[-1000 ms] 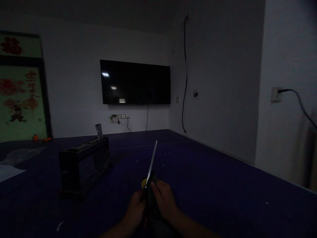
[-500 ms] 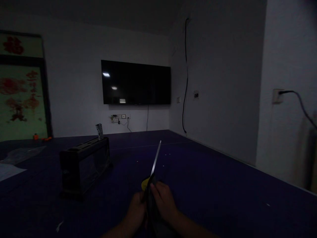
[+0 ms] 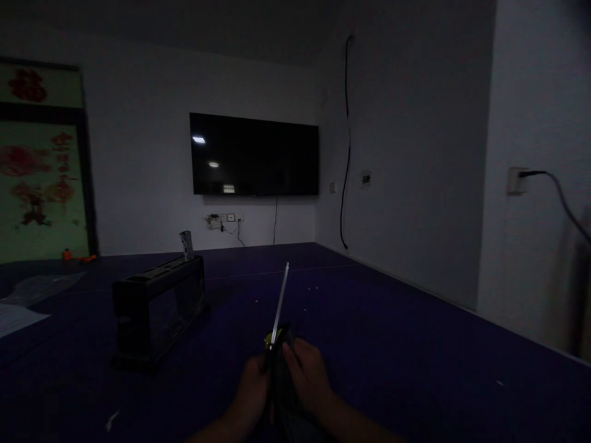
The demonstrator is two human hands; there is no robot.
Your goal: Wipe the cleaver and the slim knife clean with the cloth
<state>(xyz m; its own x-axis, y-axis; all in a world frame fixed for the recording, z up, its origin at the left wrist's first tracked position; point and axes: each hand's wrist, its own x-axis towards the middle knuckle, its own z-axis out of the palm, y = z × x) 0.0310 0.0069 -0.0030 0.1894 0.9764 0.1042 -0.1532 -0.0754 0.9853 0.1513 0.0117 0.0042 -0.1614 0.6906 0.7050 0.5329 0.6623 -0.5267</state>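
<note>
My left hand (image 3: 252, 384) is closed at the base of a thin silver rod (image 3: 280, 301) that looks like a screwdriver shaft and points forward and up. Just behind the rod's lower end shows a small yellow part (image 3: 269, 338); what it belongs to is unclear. My right hand (image 3: 308, 372) grips a dark, soft-looking piece (image 3: 282, 381), its thumb lying along the top. This dark piece fills the gap between both hands and runs down toward me. Its kind is too dark to make out, and any handle of the rod is hidden.
On the dark blue surface (image 3: 392, 344), a black frame-like case (image 3: 159, 307) stands to the left with a patterned upright piece (image 3: 186, 245) on top. Clear plastic (image 3: 44, 286) and white paper (image 3: 18, 320) lie farther left. A television (image 3: 253, 155) hangs on the far wall.
The silver rod has swung slightly left, and its lower end now shows in front of the yellow part, which is more covered. Both hands keep nearly the same place and hold.
</note>
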